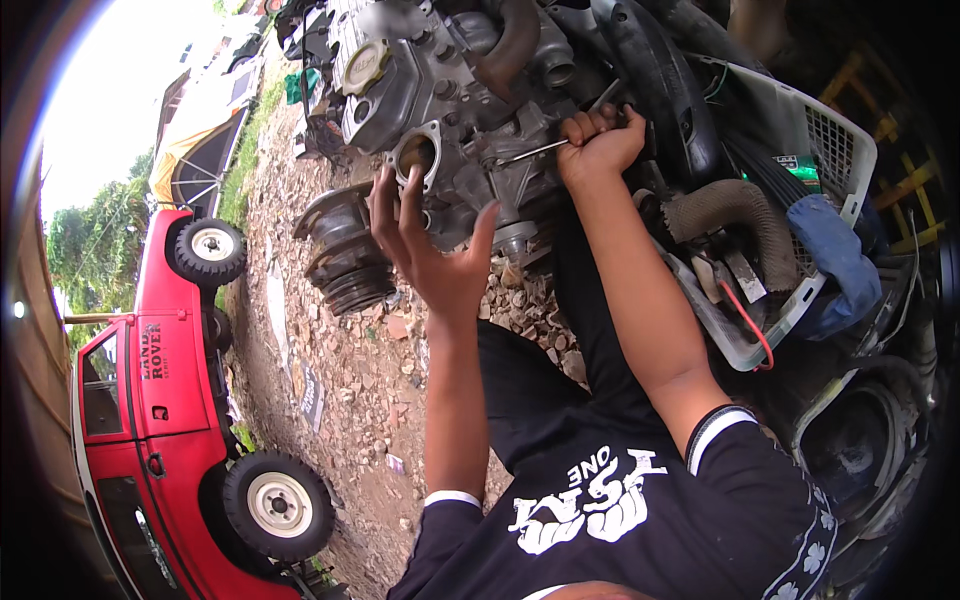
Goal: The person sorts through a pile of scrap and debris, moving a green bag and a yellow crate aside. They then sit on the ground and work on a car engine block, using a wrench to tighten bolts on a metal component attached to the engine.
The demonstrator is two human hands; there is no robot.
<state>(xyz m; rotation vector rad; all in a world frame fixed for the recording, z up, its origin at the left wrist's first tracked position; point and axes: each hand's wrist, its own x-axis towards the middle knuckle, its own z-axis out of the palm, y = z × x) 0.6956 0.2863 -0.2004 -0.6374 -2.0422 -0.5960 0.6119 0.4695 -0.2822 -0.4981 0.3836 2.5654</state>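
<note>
A grey metal engine fills the top middle of the head view. My left hand is in front of it with fingers spread, holding nothing I can see. Its fingertips reach the rim of a round flanged opening, which is brownish inside. Further right, my right hand is closed around a thin metal rod, whose tip points left against the engine casting. Another metal piece shows above my fingers; I cannot tell whether it belongs to the same tool. Below my left hand sits a grooved pulley.
At right stands a white plastic crate with a ribbed hose, a blue cloth and a red cable. A yellow cap tops the engine. Stony ground lies below; a red off-road vehicle is at left.
</note>
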